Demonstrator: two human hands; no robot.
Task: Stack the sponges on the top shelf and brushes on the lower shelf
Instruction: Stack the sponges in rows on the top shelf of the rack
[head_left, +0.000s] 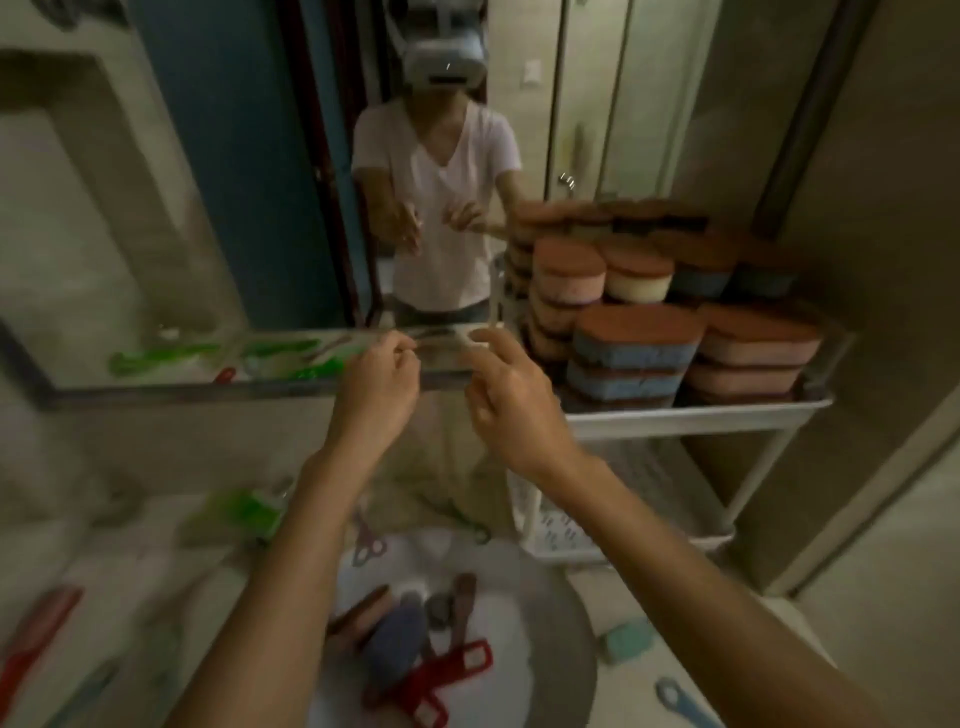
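Sponges (639, 343) fill the top shelf (696, 413) at two o'clock; brushes (400, 644) lie unshelved at six; left hand (379, 384) and right hand (511, 402) hover, fingers (501, 345) loosely curled, empty.

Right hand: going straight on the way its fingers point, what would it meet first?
Probably the mirror, near its lower edge, just beyond the right hand; the sponges stand off to its right. Depth is unclear.
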